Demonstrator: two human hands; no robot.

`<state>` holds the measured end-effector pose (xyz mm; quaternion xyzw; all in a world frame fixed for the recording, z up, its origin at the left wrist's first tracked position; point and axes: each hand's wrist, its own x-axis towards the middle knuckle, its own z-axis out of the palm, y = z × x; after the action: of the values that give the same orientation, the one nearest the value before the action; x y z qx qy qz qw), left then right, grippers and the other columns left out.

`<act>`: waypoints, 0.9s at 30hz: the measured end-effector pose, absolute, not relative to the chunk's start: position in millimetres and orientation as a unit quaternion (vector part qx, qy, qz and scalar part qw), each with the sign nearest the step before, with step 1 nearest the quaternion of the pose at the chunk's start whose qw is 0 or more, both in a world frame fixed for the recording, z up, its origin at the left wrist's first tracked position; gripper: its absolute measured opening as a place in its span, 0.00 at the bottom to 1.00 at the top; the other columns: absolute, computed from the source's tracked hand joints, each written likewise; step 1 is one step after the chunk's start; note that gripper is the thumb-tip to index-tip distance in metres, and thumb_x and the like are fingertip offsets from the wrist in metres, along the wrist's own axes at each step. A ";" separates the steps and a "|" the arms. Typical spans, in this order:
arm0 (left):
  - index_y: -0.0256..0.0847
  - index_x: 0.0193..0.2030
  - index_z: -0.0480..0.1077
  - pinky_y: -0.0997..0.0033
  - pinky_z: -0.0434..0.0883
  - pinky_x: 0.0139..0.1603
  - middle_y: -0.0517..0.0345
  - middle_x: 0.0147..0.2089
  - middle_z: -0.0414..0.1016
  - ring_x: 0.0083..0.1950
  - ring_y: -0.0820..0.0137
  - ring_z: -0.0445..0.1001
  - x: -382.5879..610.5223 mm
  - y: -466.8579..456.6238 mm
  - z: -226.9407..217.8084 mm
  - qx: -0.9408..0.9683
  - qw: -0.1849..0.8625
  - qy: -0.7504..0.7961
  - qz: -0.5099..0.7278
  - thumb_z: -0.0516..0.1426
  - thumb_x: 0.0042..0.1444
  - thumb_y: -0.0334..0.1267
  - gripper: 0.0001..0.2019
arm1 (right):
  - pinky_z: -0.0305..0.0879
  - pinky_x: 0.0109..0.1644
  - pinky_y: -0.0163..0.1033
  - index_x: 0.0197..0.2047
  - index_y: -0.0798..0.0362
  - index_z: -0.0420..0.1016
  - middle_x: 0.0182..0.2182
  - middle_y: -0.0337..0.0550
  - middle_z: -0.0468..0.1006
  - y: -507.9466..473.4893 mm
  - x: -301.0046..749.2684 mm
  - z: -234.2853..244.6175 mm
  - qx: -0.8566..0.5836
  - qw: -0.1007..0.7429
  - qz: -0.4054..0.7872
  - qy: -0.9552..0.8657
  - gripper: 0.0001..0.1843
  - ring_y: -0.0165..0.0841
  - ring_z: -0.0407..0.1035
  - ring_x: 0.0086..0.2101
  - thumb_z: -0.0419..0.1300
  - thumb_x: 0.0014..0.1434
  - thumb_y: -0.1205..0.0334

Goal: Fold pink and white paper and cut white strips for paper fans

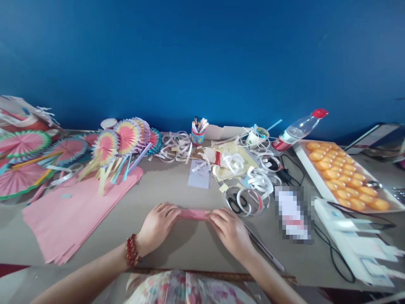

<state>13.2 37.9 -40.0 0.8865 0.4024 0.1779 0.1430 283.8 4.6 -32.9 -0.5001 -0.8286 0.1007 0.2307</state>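
Stretched between my two hands is a narrow folded strip of pink paper (193,214), just above the grey table near its front edge. My left hand (160,225), with a beaded bracelet at the wrist, grips the strip's left end. The other end is pinched by my right hand (230,230); both hands' fingertips are partly hidden. A stack of pink paper sheets (76,211) lies to the left. Scissors with black handles (234,203) rest beyond my right hand among white paper loops, and a long thin metal tool (265,248) lies beside that forearm.
Pleated paper fans (126,137) crowd the back left. A pen cup (198,134) and white paper strips (234,162) stand or lie along the back. To the right are a tilted plastic bottle (295,131), a box of orange domes (351,177) and a power strip (351,242) with cables.
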 end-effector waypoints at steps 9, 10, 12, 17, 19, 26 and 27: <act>0.41 0.39 0.73 0.68 0.67 0.45 0.55 0.39 0.73 0.43 0.66 0.70 15.2 59.3 -28.0 0.846 0.248 0.436 0.182 0.51 0.67 0.37 0.10 | 0.64 0.40 0.37 0.38 0.51 0.72 0.33 0.42 0.76 25.6 281.5 -24.0 -0.515 0.202 0.159 -0.818 0.07 0.34 0.71 0.35 0.54 0.66 0.67; 0.41 0.38 0.72 0.68 0.66 0.44 0.56 0.38 0.74 0.42 0.66 0.70 15.8 61.1 -26.6 0.842 0.259 0.439 0.180 0.52 0.67 0.37 0.09 | 0.63 0.39 0.37 0.37 0.51 0.72 0.32 0.41 0.76 27.5 280.9 -22.9 -0.516 0.198 0.157 -0.818 0.06 0.34 0.71 0.35 0.54 0.66 0.67; 0.41 0.37 0.72 0.69 0.66 0.43 0.56 0.37 0.74 0.41 0.66 0.70 16.8 64.4 -23.3 0.834 0.276 0.445 0.171 0.52 0.66 0.37 0.09 | 0.62 0.38 0.36 0.36 0.50 0.71 0.31 0.40 0.76 30.9 279.8 -21.2 -0.521 0.185 0.150 -0.820 0.06 0.34 0.71 0.33 0.55 0.65 0.67; 0.41 0.34 0.73 0.71 0.64 0.39 0.57 0.34 0.74 0.40 0.67 0.72 17.8 72.4 -15.7 0.829 0.292 0.456 0.138 0.54 0.64 0.36 0.09 | 0.59 0.36 0.35 0.34 0.50 0.70 0.30 0.38 0.76 37.9 277.6 -21.5 -0.546 0.121 0.153 -0.815 0.05 0.32 0.71 0.33 0.58 0.64 0.63; 0.41 0.34 0.73 0.72 0.64 0.38 0.58 0.35 0.74 0.39 0.68 0.72 17.4 75.0 -15.3 0.828 0.297 0.457 0.134 0.54 0.63 0.36 0.08 | 0.58 0.36 0.35 0.34 0.50 0.70 0.31 0.38 0.76 39.5 276.2 -22.1 -0.558 0.095 0.151 -0.811 0.05 0.32 0.71 0.33 0.59 0.64 0.63; 0.42 0.35 0.74 0.73 0.64 0.37 0.57 0.36 0.75 0.38 0.68 0.72 16.2 79.4 -17.4 0.827 0.304 0.456 0.128 0.53 0.64 0.38 0.09 | 0.56 0.35 0.35 0.36 0.50 0.71 0.31 0.39 0.77 41.6 273.9 -23.0 -0.578 0.077 0.156 -0.797 0.03 0.33 0.72 0.33 0.60 0.62 0.63; 0.42 0.35 0.74 0.73 0.64 0.38 0.57 0.36 0.75 0.38 0.68 0.73 15.8 79.9 -17.2 0.828 0.306 0.453 0.127 0.53 0.64 0.38 0.10 | 0.56 0.35 0.35 0.36 0.50 0.71 0.31 0.39 0.77 41.9 274.2 -23.2 -0.578 0.077 0.158 -0.797 0.03 0.33 0.72 0.33 0.60 0.63 0.63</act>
<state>15.8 79.9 -17.2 0.8275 0.4534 0.1269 0.3058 274.2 41.9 -23.2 -0.5783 -0.7967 0.1578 0.0768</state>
